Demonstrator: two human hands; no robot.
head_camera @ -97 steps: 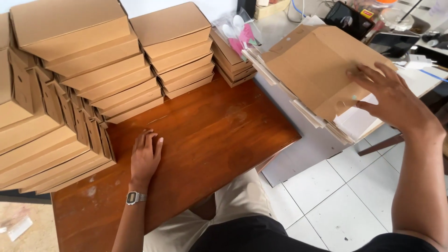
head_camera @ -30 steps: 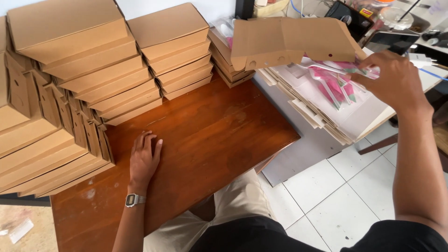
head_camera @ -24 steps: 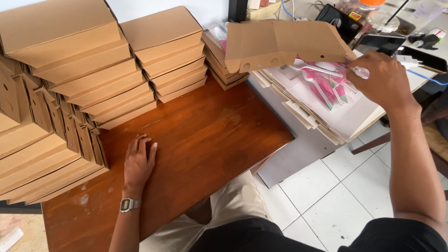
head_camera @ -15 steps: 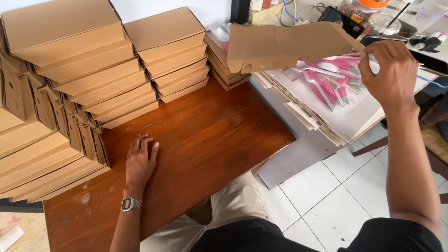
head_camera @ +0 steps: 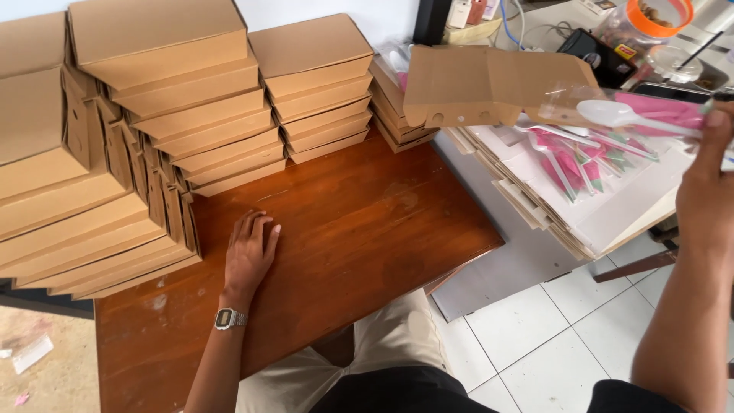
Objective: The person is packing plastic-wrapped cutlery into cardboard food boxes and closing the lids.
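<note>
the right hand (head_camera: 707, 191) pinches a clear plastic sleeve with a white plastic spoon and pink napkin (head_camera: 638, 113) inside, and with it a flat, unfolded brown cardboard box blank (head_camera: 489, 84), raised over the stack of flat blanks (head_camera: 604, 222) at the right. both look light; the sleeve is likely slippery and limp, the blank stiff but creasable, best gripped near an edge. the left hand (head_camera: 251, 256) lies flat and empty on the brown wooden table (head_camera: 367, 237). one sleeve, one blank are held; the folded brown boxes (head_camera: 306, 53) stand in several stacks, too many to count exactly.
</note>
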